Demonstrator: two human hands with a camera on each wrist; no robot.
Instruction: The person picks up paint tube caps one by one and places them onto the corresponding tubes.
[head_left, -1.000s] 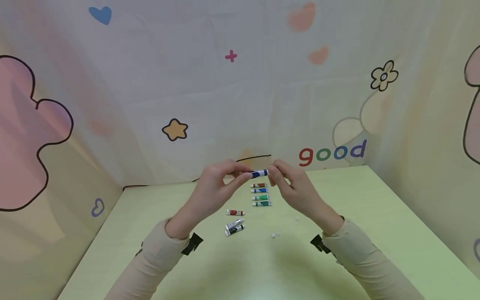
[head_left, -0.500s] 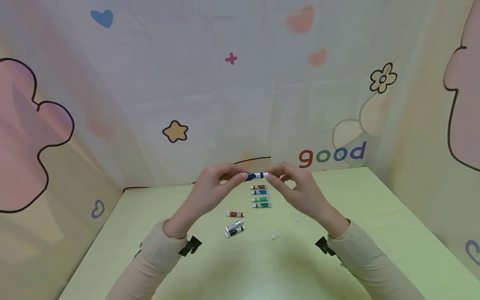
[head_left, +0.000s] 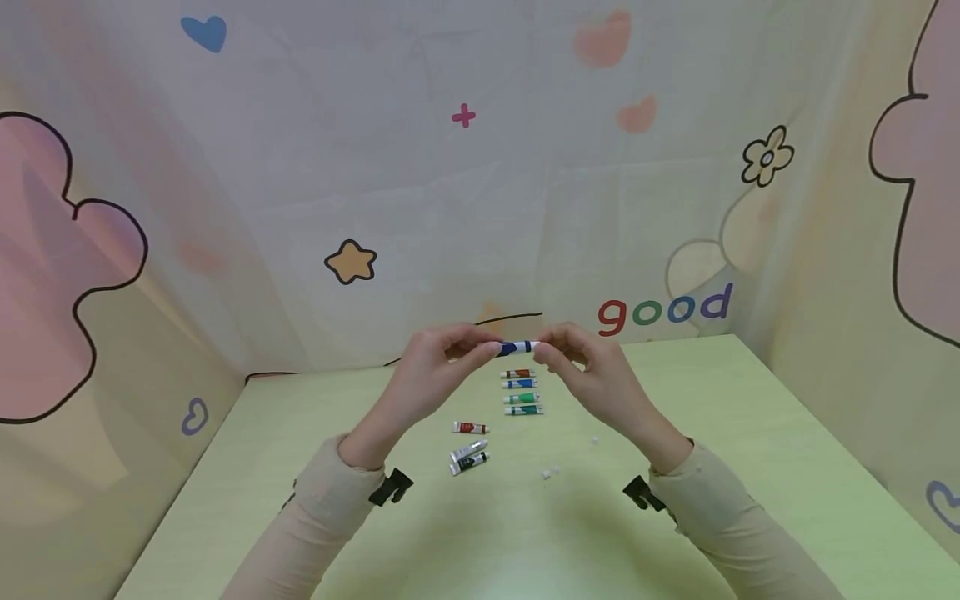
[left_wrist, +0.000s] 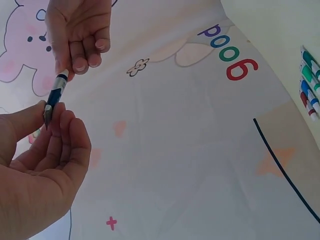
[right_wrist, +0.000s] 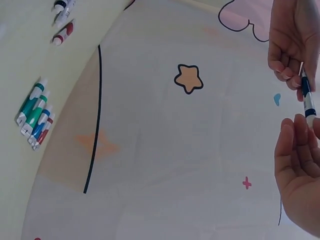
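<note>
Both hands hold a paint tube (head_left: 517, 347) with a dark blue and white body, level above the back of the table. My left hand (head_left: 427, 379) pinches its flat tail end between thumb and fingers, as the left wrist view also shows. At the other end, the thumb and fingers of my right hand (head_left: 600, 371) pinch the white cap (right_wrist: 311, 120). Below the hands lie an orange-brown tube (head_left: 517, 374), a blue tube (head_left: 519, 384), a light green tube (head_left: 521, 398) and a dark green tube (head_left: 524, 410) in a column.
Closer to me lie a red tube (head_left: 471, 428), a silvery-white tube (head_left: 468, 451) and a black tube (head_left: 469, 464). Small white bits (head_left: 546, 474) are scattered right of them on the pale green table (head_left: 360, 533). A printed cloth (head_left: 420, 192) hangs behind and at both sides.
My right fingers, curled over the cap end a second ago, have opened out into a pinch on it. The held tube shifted slightly left, then back right. The tubes on the table stayed put.
</note>
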